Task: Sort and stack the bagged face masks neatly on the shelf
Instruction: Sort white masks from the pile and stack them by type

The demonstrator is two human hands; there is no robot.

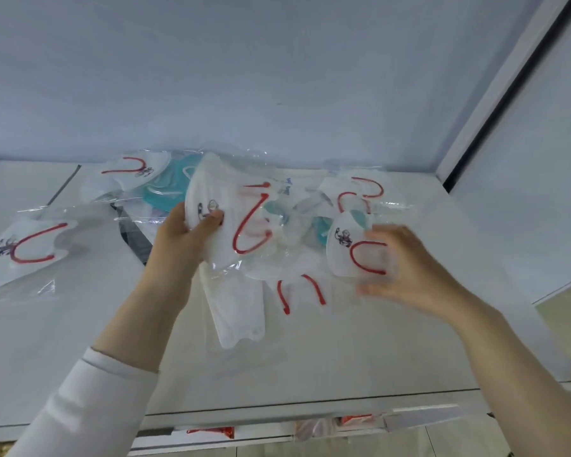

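My left hand [182,239] is up over the middle of the white shelf [360,357]. Its fingers [211,220] pinch the edge of a bagged white mask [225,199] that has a red ear loop and a small cartoon print. At three o'clock from it, my right hand [409,262] holds a second bagged mask [346,258] of the same kind, thumb under it and fingers curled over its top; the hand is blurred. Between and behind my hands, the heap of bagged masks [294,209], white and teal, lies tangled near the back wall [277,77]. A plain white bagged mask [234,311] lies at six o'clock of the heap. A red-looped mask [27,252] lies apart at nine o'clock. A further looped mask [132,169] sits at ten o'clock, touching a teal mask [165,189].
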